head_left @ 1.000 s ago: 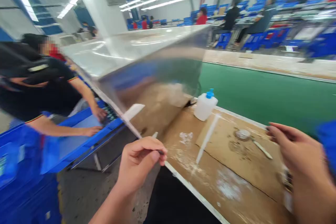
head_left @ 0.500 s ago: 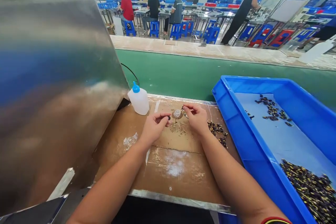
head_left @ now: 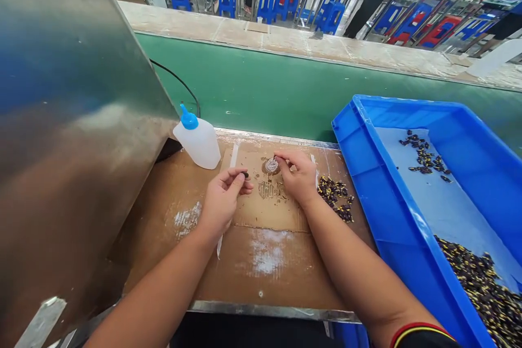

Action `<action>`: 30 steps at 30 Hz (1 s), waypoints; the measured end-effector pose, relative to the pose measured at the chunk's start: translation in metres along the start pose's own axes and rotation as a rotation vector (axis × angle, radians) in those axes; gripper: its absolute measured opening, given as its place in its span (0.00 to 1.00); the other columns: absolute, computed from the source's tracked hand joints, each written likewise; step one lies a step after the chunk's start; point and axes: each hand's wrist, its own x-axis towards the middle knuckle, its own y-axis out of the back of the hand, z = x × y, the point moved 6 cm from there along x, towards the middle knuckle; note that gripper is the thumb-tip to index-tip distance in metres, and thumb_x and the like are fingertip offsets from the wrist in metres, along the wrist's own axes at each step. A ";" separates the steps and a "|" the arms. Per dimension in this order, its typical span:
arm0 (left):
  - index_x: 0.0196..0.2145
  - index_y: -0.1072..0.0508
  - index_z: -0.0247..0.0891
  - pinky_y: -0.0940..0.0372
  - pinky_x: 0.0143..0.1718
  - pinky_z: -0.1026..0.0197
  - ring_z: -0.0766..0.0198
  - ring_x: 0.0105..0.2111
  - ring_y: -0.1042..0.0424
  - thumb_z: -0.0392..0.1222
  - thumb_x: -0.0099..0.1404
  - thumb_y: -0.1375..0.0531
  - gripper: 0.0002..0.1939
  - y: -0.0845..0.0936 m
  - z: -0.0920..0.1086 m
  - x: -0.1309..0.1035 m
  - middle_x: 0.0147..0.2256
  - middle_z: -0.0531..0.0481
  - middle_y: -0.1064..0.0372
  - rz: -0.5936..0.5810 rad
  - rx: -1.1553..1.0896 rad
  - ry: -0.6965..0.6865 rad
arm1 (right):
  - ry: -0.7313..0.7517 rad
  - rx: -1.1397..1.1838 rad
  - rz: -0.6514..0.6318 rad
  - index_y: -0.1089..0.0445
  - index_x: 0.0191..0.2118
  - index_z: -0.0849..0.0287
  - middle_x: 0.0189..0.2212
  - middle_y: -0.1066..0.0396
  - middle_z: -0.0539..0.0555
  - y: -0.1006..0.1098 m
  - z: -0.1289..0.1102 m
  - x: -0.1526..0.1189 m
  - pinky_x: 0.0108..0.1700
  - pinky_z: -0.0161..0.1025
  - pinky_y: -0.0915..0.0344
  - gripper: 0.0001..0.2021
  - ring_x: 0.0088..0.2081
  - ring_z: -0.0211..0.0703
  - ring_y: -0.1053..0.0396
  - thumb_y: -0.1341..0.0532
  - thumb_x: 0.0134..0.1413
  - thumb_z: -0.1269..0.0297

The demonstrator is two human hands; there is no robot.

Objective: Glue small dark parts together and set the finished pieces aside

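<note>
To your left stands a large, shiny sheet-metal panel (head_left: 81, 147), and near it a translucent white plastic bottle (head_left: 199, 144) with a blue nozzle cap. Your left hand (head_left: 222, 196) has thumb and forefinger clamped on a small, rounded black piece (head_left: 245, 174), above a flat brown cardboard sheet (head_left: 281, 220). On that sheet sits a small, round, whitish dish (head_left: 271, 166). Your right hand (head_left: 298, 174) pinches a tiny dark piece (head_left: 275, 157), mostly hidden, at the dish's edge. Beside that hand lies a loose pile of small black-and-yellow pieces (head_left: 336, 196); farther right, a deep blue plastic bin (head_left: 377, 190) holds more.
</note>
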 end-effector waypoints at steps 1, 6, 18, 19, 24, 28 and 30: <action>0.41 0.21 0.33 0.27 0.34 0.62 0.63 0.31 0.24 0.54 0.55 0.25 0.24 -0.001 0.000 -0.001 0.35 0.44 0.23 0.001 -0.020 0.019 | 0.006 -0.003 -0.003 0.20 0.46 0.51 0.44 0.20 0.54 0.000 0.000 0.000 0.50 0.47 0.25 0.10 0.45 0.48 0.24 0.40 0.71 0.61; 0.42 0.21 0.33 0.29 0.33 0.63 0.65 0.31 0.25 0.50 0.57 0.26 0.21 -0.002 0.002 -0.004 0.36 0.45 0.24 0.003 -0.007 0.027 | -0.015 -0.043 -0.044 0.20 0.47 0.50 0.45 0.20 0.54 -0.003 0.001 0.000 0.51 0.49 0.26 0.10 0.47 0.49 0.24 0.40 0.71 0.60; 0.43 0.20 0.35 0.31 0.32 0.65 0.67 0.31 0.28 0.48 0.59 0.29 0.18 -0.001 0.004 -0.005 0.36 0.46 0.26 0.008 0.036 0.015 | 0.076 -0.025 0.002 0.20 0.47 0.51 0.44 0.19 0.53 -0.002 -0.006 -0.001 0.49 0.48 0.25 0.09 0.45 0.47 0.24 0.39 0.72 0.64; 0.43 0.20 0.35 0.31 0.32 0.65 0.67 0.31 0.28 0.48 0.60 0.29 0.17 -0.001 0.004 -0.005 0.36 0.47 0.26 0.007 0.038 0.016 | 0.095 -0.013 0.018 0.20 0.47 0.51 0.43 0.19 0.52 -0.001 -0.007 -0.001 0.49 0.48 0.25 0.08 0.44 0.47 0.24 0.39 0.71 0.64; 0.43 0.20 0.35 0.31 0.32 0.66 0.67 0.31 0.28 0.47 0.60 0.29 0.16 -0.001 0.005 -0.005 0.37 0.47 0.26 0.004 0.036 0.007 | 0.108 -0.024 0.033 0.20 0.46 0.51 0.42 0.19 0.52 -0.001 -0.009 -0.001 0.47 0.48 0.25 0.08 0.42 0.47 0.23 0.38 0.71 0.65; 0.43 0.20 0.35 0.31 0.32 0.66 0.67 0.31 0.28 0.47 0.61 0.29 0.16 -0.001 0.003 -0.005 0.37 0.47 0.26 0.003 0.039 0.003 | 0.130 -0.031 0.034 0.21 0.46 0.52 0.42 0.19 0.52 0.000 -0.010 -0.001 0.45 0.46 0.25 0.07 0.41 0.45 0.24 0.38 0.70 0.66; 0.43 0.20 0.36 0.31 0.32 0.66 0.67 0.31 0.28 0.47 0.61 0.30 0.16 -0.001 0.003 -0.005 0.37 0.47 0.26 0.003 0.039 0.005 | 0.137 -0.028 0.038 0.21 0.46 0.52 0.42 0.19 0.52 0.001 -0.011 -0.001 0.45 0.46 0.26 0.07 0.41 0.45 0.24 0.37 0.70 0.67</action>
